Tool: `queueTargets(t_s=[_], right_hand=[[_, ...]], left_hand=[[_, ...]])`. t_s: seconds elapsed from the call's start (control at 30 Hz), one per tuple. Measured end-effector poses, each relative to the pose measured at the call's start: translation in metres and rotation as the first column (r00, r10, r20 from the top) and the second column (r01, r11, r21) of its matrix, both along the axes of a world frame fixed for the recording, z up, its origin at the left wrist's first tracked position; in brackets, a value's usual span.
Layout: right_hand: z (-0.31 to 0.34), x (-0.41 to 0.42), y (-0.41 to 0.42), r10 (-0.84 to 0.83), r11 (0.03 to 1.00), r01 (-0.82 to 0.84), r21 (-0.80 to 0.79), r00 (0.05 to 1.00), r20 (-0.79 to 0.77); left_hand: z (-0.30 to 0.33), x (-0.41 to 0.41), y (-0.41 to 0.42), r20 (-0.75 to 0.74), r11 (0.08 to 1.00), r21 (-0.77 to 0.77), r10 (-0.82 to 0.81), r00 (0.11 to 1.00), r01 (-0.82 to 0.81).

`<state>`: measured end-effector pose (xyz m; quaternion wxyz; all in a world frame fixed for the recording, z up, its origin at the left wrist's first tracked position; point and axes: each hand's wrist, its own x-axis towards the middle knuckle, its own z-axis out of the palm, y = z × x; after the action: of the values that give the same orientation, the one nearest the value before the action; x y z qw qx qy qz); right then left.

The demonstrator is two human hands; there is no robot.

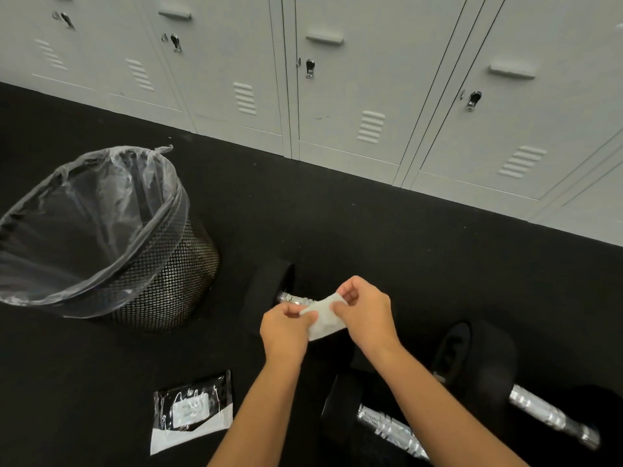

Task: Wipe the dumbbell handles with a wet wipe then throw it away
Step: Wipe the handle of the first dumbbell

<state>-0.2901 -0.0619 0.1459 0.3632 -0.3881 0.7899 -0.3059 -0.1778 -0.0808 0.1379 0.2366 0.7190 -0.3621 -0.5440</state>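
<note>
A white wet wipe (324,317) is stretched between both hands above the floor. My left hand (286,328) pinches its left edge and my right hand (365,311) pinches its upper right corner. Behind the hands lies a black dumbbell (269,286) whose chrome handle (296,299) is partly hidden by the wipe. Two more black dumbbells lie at the lower right, one (340,404) with handle (391,428) and one (478,355) with handle (546,412). A black mesh bin (161,264) with a clear liner stands at the left.
A black and white wet wipe packet (192,411) lies on the black floor (337,230) near my left forearm. A row of pale grey lockers (337,79) runs along the back wall.
</note>
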Motion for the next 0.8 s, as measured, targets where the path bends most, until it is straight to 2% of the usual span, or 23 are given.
queueTargets(t_s=[0.07, 0.13, 0.23, 0.33, 0.4, 0.47, 0.53, 0.6, 0.7, 0.73, 0.77, 0.8], right_hand=[[-0.008, 0.012, 0.001, 0.033, 0.995, -0.042, -0.086, 0.994, -0.103], [-0.014, 0.02, 0.002, 0.088, 0.983, -0.108, -0.147, 0.987, -0.137], [-0.023, 0.025, 0.007, 0.206, 0.956, -0.241, -0.165, 0.957, -0.204], [-0.028, 0.028, 0.012, 0.279, 0.928, -0.33, -0.172, 0.923, -0.265], [-0.029, 0.027, 0.014, 0.287, 0.923, -0.322, -0.212, 0.941, -0.178], [-0.028, 0.023, 0.013, 0.181, 0.961, -0.173, -0.217, 0.983, 0.019], [-0.031, 0.021, 0.01, 0.022, 0.988, 0.007, -0.153, 0.983, 0.182], [-0.033, 0.018, 0.007, -0.047, 0.996, 0.07, -0.054, 0.938, 0.344], [-0.032, 0.017, 0.003, -0.087, 0.996, 0.068, 0.055, 0.784, 0.615], [-0.033, 0.017, 0.001, -0.108, 0.994, 0.077, 0.077, 0.75, 0.652], [-0.036, 0.016, -0.003, -0.134, 0.991, 0.098, 0.091, 0.741, 0.658], [-0.039, 0.016, -0.009, -0.169, 0.985, 0.138, 0.099, 0.746, 0.644]], left_hand=[[-0.005, -0.007, 0.001, 0.059, 0.999, -0.05, 0.024, 0.998, -0.021], [-0.006, -0.01, 0.001, 0.022, 0.996, -0.067, 0.065, 0.998, -0.063], [-0.002, -0.006, 0.004, -0.174, 0.983, -0.037, 0.173, 0.969, -0.182], [0.003, 0.0, 0.004, -0.35, 0.964, 0.049, 0.261, 0.899, -0.261], [0.004, 0.004, 0.002, -0.372, 0.966, 0.057, 0.255, 0.892, -0.252], [0.004, 0.007, -0.001, -0.353, 0.967, 0.05, 0.249, 0.902, -0.248], [0.001, 0.011, -0.004, -0.328, 0.973, 0.05, 0.228, 0.917, -0.224], [0.0, 0.013, -0.006, -0.321, 0.987, 0.034, 0.16, 0.933, -0.157], [-0.008, 0.019, -0.013, -0.203, 0.995, -0.097, -0.016, 0.979, -0.004], [-0.013, 0.022, -0.017, -0.097, 0.982, -0.176, -0.079, 0.992, 0.061], [-0.018, 0.025, -0.022, 0.111, 0.947, -0.275, -0.138, 0.984, 0.163], [-0.023, 0.03, -0.029, 0.377, 0.882, -0.366, -0.152, 0.913, 0.298]])
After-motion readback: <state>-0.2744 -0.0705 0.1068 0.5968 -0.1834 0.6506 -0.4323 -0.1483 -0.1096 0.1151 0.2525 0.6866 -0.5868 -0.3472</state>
